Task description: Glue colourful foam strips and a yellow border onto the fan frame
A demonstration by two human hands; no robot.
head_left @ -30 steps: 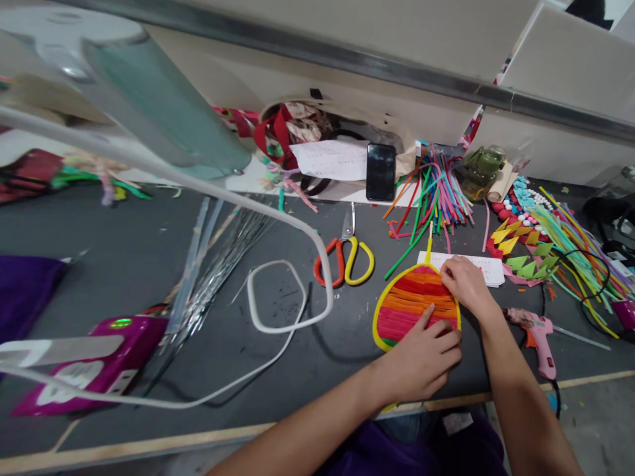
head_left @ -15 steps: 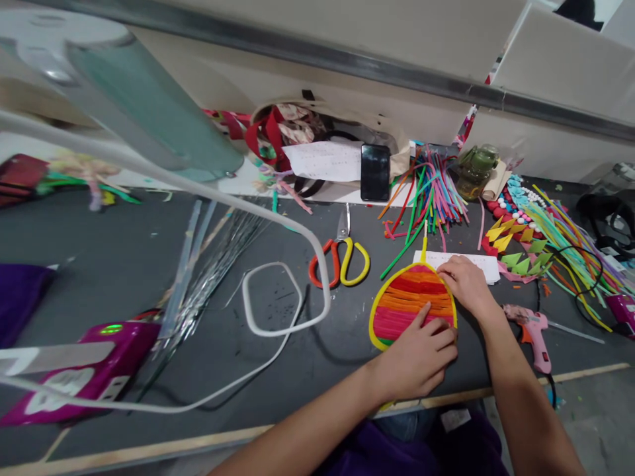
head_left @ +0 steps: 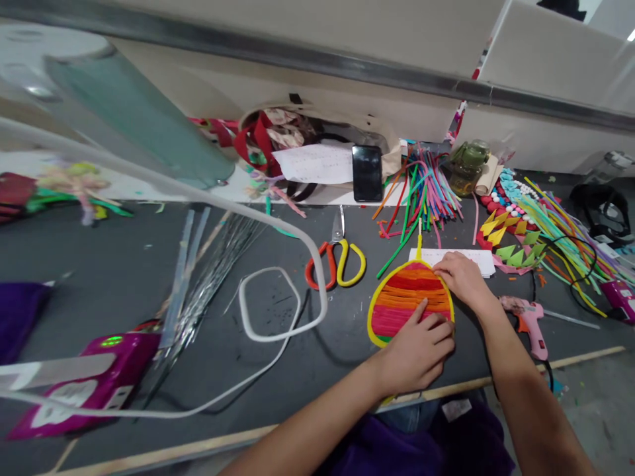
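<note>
A rounded pipe-cleaner piece [head_left: 397, 301] lies on the dark tabletop, with red, orange and pink rows inside a yellow border. A yellow stem sticks out from its top. My left hand [head_left: 419, 347] rests on its lower right part, fingers laid over the rows and the index finger stretched out. At the upper right border, my right hand [head_left: 461, 281] has its fingers closed on the yellow edge. White paper [head_left: 473, 260] lies partly behind the piece. Left of it are scissors [head_left: 337, 254] with one red and one yellow handle.
A pink glue gun [head_left: 530, 324] lies right of my right arm. Behind are a bundle of coloured pipe cleaners [head_left: 434, 192], a phone [head_left: 367, 173] and a green bottle [head_left: 469, 165]. A white looped cable [head_left: 317, 291] and silver strands [head_left: 208, 271] are at left.
The view has shifted slightly, so most things sit a little further left. Both hands keep nearly the same places on the pipe-cleaner piece.
</note>
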